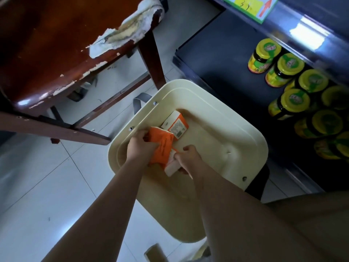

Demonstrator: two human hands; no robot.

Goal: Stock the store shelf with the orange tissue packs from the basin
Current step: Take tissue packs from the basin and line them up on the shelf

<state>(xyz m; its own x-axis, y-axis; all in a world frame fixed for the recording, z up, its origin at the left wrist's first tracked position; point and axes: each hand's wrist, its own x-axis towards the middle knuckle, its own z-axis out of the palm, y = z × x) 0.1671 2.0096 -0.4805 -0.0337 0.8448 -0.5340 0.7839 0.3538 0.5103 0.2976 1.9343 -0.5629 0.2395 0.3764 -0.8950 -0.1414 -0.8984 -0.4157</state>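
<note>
Cream basin [245,129]: centre of view, on tiled floor [37,186] side, just beside the dark store shelf [217,53]; both forearms reach down into it. Left hand [140,146]: fingers curled tight round the upper end of orange tissue pack no. 1 [162,148], pack tilted, printed face toward camera. Right hand [189,157]: fingers curled, gripping pack no. 2 [171,168] at its edge; mostly the white side shows, w/ a bit of orange; touches pack no. 1 along one side. Pack no. 3 [176,125]: lies loose on basin bottom near the far wall, label w/ small print up, just beyond pack no. 1; neither hand holds it. Shelf, lower level: front part bare, yellow-lidded jars [290,67] in rows toward the right. Shelf edge above: green/yellow price tag [249,6] w/ red arrow. Upper left: brown wooden furniture [56,44], veneer peeling at corner, legs on floor, apart from basin.
</note>
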